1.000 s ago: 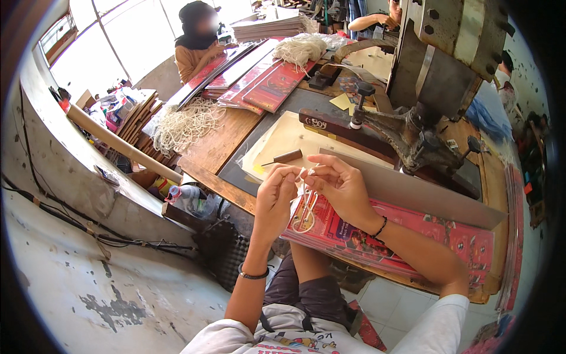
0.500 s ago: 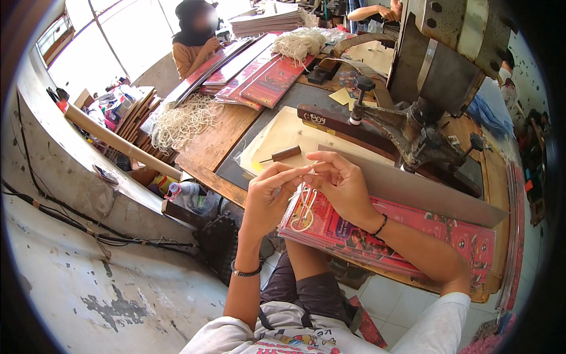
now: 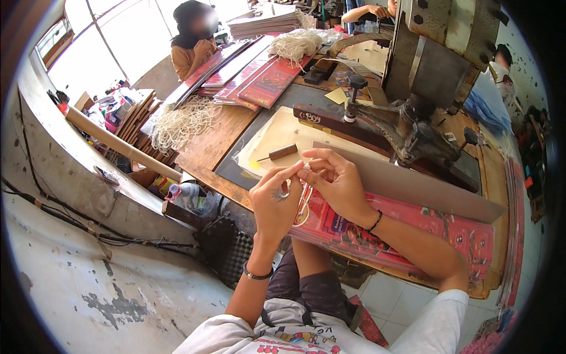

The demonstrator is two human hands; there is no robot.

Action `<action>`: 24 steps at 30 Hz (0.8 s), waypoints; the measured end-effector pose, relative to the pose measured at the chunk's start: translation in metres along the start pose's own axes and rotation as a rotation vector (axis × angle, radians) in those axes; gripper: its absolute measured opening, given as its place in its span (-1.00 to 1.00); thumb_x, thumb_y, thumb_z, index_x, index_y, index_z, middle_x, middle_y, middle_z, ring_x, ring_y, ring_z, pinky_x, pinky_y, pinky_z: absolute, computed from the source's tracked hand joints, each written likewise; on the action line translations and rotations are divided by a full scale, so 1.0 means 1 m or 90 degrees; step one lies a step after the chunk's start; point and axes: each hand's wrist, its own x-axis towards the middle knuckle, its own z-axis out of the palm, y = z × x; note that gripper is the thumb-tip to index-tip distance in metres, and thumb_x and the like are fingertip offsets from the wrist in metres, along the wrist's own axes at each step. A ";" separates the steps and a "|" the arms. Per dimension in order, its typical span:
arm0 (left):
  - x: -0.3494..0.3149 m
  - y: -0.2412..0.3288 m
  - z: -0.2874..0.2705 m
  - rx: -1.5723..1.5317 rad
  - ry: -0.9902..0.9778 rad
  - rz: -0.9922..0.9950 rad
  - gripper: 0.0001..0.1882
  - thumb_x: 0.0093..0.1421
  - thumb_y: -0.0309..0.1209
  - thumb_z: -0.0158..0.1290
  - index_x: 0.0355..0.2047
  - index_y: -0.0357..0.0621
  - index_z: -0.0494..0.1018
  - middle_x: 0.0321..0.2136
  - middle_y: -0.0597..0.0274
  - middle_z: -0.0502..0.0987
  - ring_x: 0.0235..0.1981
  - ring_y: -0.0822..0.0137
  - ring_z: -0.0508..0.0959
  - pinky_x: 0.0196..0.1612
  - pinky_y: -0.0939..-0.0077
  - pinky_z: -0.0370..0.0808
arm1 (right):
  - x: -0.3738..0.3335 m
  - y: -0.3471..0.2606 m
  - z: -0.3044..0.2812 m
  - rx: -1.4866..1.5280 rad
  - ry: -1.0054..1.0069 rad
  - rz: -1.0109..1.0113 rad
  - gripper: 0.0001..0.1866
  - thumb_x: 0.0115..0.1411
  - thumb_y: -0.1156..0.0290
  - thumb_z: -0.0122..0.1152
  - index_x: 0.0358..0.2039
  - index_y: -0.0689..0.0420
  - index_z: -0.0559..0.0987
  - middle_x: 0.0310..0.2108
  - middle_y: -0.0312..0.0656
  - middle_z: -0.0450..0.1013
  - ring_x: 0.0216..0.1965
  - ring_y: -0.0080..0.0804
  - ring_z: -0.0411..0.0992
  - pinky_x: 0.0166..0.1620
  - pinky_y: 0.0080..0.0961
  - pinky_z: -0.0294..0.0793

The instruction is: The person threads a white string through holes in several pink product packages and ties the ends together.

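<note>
My left hand (image 3: 278,194) and my right hand (image 3: 333,184) meet above the table's near edge, fingertips pinched together on a white cord (image 3: 303,197). The cord's loop hangs below my fingers, in front of a stack of red printed sheets (image 3: 401,230). Parts of the cord between my fingertips are hidden. Just beyond my hands, an awl (image 3: 283,152) with a wooden handle lies on cream-coloured sheets (image 3: 265,138). A grey board (image 3: 413,180) stands along the back of the red stack.
A heavy metal machine (image 3: 418,118) rises at the right of the table. Bundles of white cord (image 3: 187,123) and more red printed sheets (image 3: 268,82) lie at the far left. Across the table sits a person (image 3: 191,50). A plastic bottle (image 3: 184,192) is by the wall.
My left hand has turned and shifted slightly, and the cord loop now hangs closer beneath my fingers. My fingertips stay together.
</note>
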 end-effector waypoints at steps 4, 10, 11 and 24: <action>-0.001 0.001 -0.003 -0.157 0.000 -0.109 -0.72 0.17 -0.63 0.14 -0.12 -0.24 0.67 -0.34 0.22 0.64 -0.41 0.56 0.50 -0.30 0.65 0.45 | 0.000 -0.002 0.002 -0.116 0.027 -0.107 -0.62 0.17 0.27 0.45 -0.02 0.08 0.63 -0.27 -0.20 0.64 -0.47 -0.68 0.44 -0.40 -0.63 0.42; -0.007 0.003 -0.021 -0.138 -0.019 -0.099 -0.73 0.16 -0.62 0.14 -0.13 -0.24 0.66 -0.37 0.22 0.62 -0.40 0.55 0.51 -0.28 0.65 0.46 | -0.004 -0.007 0.004 -0.193 0.030 -0.203 -0.63 0.11 0.34 0.49 -0.05 0.06 0.67 -0.40 -0.25 0.57 -0.51 -0.64 0.40 -0.44 -0.62 0.41; -0.009 0.005 -0.022 -0.116 -0.017 -0.081 -0.73 0.16 -0.62 0.14 -0.13 -0.24 0.67 -0.38 0.21 0.62 -0.41 0.54 0.52 -0.28 0.64 0.46 | -0.005 -0.008 0.004 -0.200 0.023 -0.209 -0.63 0.11 0.34 0.49 -0.05 0.06 0.68 -0.40 -0.25 0.57 -0.51 -0.63 0.40 -0.44 -0.62 0.41; 0.000 0.019 -0.032 -0.127 -0.092 -0.014 -0.73 0.29 -0.61 0.10 0.00 -0.34 0.59 -0.22 0.19 0.57 -0.21 0.47 0.58 -0.11 0.60 0.52 | 0.004 -0.010 0.004 -0.104 0.019 -0.296 -0.84 0.17 0.53 0.40 -0.22 0.18 0.69 -0.28 -0.14 0.62 -0.38 -0.54 0.53 -0.32 -0.57 0.52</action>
